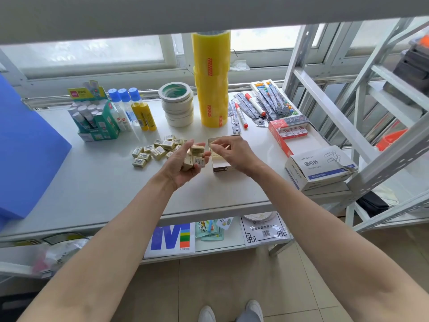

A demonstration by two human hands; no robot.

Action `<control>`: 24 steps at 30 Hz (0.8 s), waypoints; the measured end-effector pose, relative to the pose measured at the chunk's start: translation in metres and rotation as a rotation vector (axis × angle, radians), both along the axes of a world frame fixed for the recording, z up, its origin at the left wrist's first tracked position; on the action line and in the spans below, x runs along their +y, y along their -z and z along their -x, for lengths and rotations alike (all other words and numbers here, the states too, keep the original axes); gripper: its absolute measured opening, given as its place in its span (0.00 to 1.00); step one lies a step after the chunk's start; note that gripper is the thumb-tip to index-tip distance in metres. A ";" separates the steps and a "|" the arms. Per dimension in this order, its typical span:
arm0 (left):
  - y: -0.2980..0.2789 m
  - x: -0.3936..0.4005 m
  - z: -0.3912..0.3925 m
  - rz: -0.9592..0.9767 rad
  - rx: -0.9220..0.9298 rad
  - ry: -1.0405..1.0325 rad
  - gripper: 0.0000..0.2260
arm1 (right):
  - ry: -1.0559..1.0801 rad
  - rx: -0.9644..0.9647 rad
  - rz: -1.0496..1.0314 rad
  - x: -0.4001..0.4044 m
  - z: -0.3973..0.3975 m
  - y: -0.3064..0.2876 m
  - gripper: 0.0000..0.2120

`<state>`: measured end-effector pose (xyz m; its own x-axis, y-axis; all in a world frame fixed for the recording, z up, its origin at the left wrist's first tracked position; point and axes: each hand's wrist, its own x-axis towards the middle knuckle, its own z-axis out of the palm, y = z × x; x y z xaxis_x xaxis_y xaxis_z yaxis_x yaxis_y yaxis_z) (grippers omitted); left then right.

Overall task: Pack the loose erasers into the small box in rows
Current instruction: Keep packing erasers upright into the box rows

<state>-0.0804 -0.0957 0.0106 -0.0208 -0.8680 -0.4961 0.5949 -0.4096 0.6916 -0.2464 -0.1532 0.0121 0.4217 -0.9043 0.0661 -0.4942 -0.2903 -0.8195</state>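
Observation:
Several loose cream erasers [156, 150] with barcode labels lie in a pile on the white table [97, 182], left of centre. My left hand [183, 162] is palm up just right of the pile and holds a handful of erasers [196, 156] in curled fingers. The small open box [219, 167] stands right of that hand, mostly hidden. My right hand [229, 153] hovers over the box with fingers bent and thumb near forefinger; whether it pinches an eraser is unclear.
Behind stand a glue-stick box [95, 119], glue bottles [133, 110], a masking tape stack [177, 104] and a tall yellow tape stack [211, 80]. Markers and pens [253, 108], a red staple box [290, 133] and a paper-clip box [318, 168] lie right. Metal shelving [362, 108] flanks the right.

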 end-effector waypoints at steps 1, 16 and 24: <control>-0.001 0.002 -0.001 0.007 -0.011 0.016 0.15 | -0.032 -0.032 -0.019 0.002 -0.005 0.000 0.11; -0.003 0.013 -0.003 -0.003 -0.326 0.085 0.11 | -0.044 -0.310 -0.280 0.017 -0.010 0.003 0.09; -0.003 0.018 0.002 0.064 -0.383 0.170 0.03 | 0.013 -0.376 -0.367 0.017 0.000 0.007 0.12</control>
